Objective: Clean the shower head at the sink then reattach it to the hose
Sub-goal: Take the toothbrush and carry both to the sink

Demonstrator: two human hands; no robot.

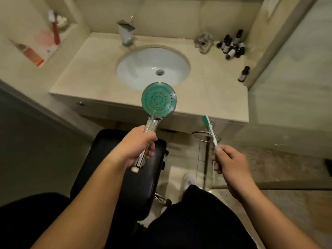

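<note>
A chrome shower head [158, 100] with a round green nozzle face points up at me, held in front of the counter's front edge. My left hand [138, 146] is wrapped around its chrome handle, whose white threaded end sticks out below my palm. My right hand [229, 161] grips the lower handle of a green-and-white toothbrush [209, 128], bristle end up, to the right of the shower head and apart from it. The white oval sink [136, 69] lies beyond, with the chrome faucet [126, 33] behind it. No hose is in view.
Several small dark bottles [231, 44] and a crumpled grey cloth [203, 42] sit at the counter's back right. A wall niche at left holds a red-handled brush [54, 28] and an orange tube [33, 54]. A black stool [124, 169] and a chrome ring stand [205, 139] are below.
</note>
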